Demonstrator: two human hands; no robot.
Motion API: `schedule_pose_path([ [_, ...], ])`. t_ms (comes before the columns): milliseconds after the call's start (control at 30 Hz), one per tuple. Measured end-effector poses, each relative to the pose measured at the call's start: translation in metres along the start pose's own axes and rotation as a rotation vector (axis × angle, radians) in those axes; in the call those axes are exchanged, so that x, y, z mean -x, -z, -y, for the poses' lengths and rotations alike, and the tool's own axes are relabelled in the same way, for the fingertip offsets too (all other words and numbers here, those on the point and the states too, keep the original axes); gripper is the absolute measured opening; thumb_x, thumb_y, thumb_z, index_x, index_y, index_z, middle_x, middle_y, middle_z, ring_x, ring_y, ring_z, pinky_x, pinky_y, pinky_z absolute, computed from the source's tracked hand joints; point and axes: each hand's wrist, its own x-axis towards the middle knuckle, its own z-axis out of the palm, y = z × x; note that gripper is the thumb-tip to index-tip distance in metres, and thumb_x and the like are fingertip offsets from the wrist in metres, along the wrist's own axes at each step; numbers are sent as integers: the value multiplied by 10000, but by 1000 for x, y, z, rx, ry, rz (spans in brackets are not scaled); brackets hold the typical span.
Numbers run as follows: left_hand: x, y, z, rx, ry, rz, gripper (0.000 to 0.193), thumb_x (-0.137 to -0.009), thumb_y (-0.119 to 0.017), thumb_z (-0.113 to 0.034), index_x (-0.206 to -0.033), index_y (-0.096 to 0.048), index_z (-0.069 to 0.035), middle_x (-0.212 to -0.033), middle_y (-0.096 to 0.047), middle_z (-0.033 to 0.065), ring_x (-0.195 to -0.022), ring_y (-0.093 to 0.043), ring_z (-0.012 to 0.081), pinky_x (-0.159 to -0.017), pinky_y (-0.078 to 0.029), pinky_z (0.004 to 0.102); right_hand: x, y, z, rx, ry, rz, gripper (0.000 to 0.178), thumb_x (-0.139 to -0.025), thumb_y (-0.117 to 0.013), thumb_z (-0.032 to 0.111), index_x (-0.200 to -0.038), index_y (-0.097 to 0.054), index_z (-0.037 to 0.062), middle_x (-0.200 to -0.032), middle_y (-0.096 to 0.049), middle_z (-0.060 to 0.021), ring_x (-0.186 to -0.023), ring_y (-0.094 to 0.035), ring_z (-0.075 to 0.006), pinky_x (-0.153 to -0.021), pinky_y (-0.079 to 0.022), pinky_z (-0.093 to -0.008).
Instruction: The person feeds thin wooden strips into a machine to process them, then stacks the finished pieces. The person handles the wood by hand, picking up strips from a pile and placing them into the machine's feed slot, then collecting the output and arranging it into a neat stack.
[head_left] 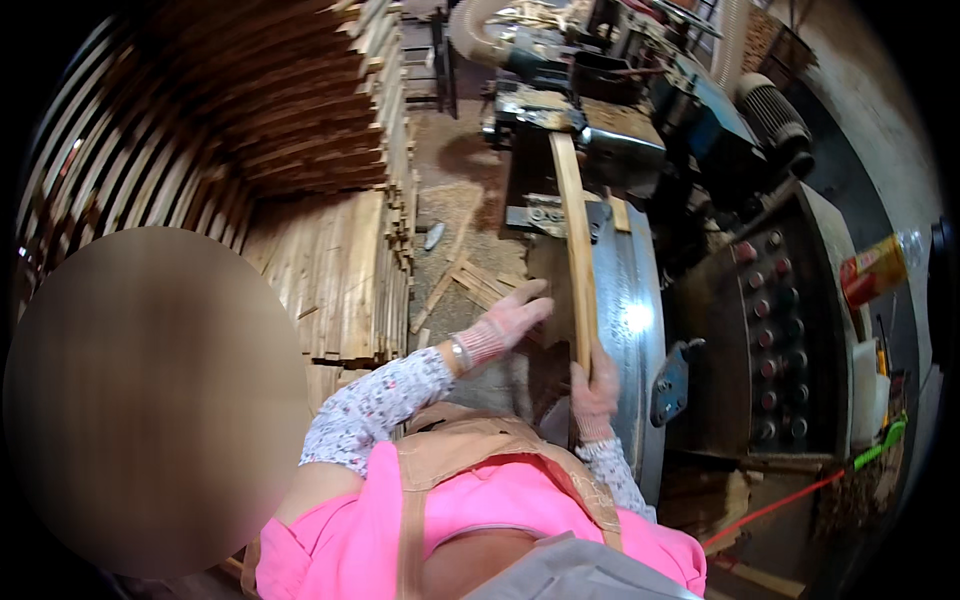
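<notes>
My right hand [597, 393], in a pinkish work glove, grips the near end of a long, narrow wooden strip [572, 215]. The strip runs away from me along the side of a metal machine bed [630, 350], and its far end meets the machine head [540, 112]. Left of the strip, my left hand [513, 318], gloved alike, hangs with fingers stretched out and holds nothing. A small gap parts its fingertips from the wood. Both forearms wear flower-patterned sleeves.
Tall stacks of wooden boards [335, 250] stand on the left. Wood scraps [475, 283] lie on the floor. To the right are a control panel with several buttons [768, 335], a bottle [880, 268] and a motor [775, 115]. A hose [470, 30] hangs at the back.
</notes>
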Motion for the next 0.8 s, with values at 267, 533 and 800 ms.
schedule_pose_path([
  [267,114,145,108,576,460,-451,334,-1064,-675,-351,-1304,-650,-120,-981,-679,11,-824,-672,136,-745,-593,329,67,42,-81,721,-162,-48,398,-927,-749,255,-1286,-736,83,-1223,-731,-178,-1187,-642,-406,-1035,-528,-468],
  [533,382,302,134,658,-203,-1579,508,-1072,-617,-498,-1388,-627,-101,-1339,-719,108,-1176,-683,270,-927,-586,435,-154,-32,-143,511,25,131,384,-997,-595,261,-1230,-764,6,-1139,-754,-300,-1036,-706,-493,-914,-572,-505],
  [800,726,306,27,860,-1242,-1908,776,-1023,-482,-758,-1411,-575,-92,-1012,-696,111,-818,-661,272,-614,-541,403,-224,-246,57,-425,114,601,456,-1053,-609,206,-1421,-657,-60,-1373,-724,-208,-1223,-680,-277,-1051,-537,-369],
])
